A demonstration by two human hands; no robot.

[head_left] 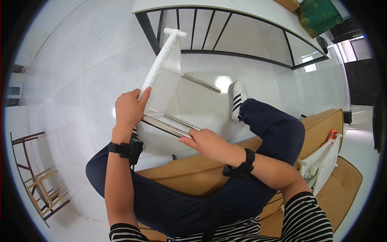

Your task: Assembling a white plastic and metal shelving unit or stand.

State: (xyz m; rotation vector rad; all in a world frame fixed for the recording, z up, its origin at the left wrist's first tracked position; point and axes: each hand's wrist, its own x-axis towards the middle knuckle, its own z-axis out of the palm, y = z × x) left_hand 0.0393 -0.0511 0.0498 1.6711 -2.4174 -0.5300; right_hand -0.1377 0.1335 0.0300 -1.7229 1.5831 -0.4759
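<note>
A white plastic panel (164, 86) with a thick raised edge and a T-shaped end piece (175, 33) is held tilted in front of me. My left hand (131, 108) is closed around the near end of its edge. Silver metal tubes stick out from the panel: a far tube (201, 82) and a middle tube (183, 122) have free ends. At the panel's near corner, my right hand (201, 141) grips a metal tube (165, 126) near its right end. My fingers hide that end, and the left hand covers part of the corner.
A white-topped table (242, 12) with a black metal frame (238, 54) stands ahead. I sit on a tan couch (177, 173); white panels (322, 165) with a red strap lie on it at right. A brown rack (40, 185) stands at left on the pale tiled floor (100, 52).
</note>
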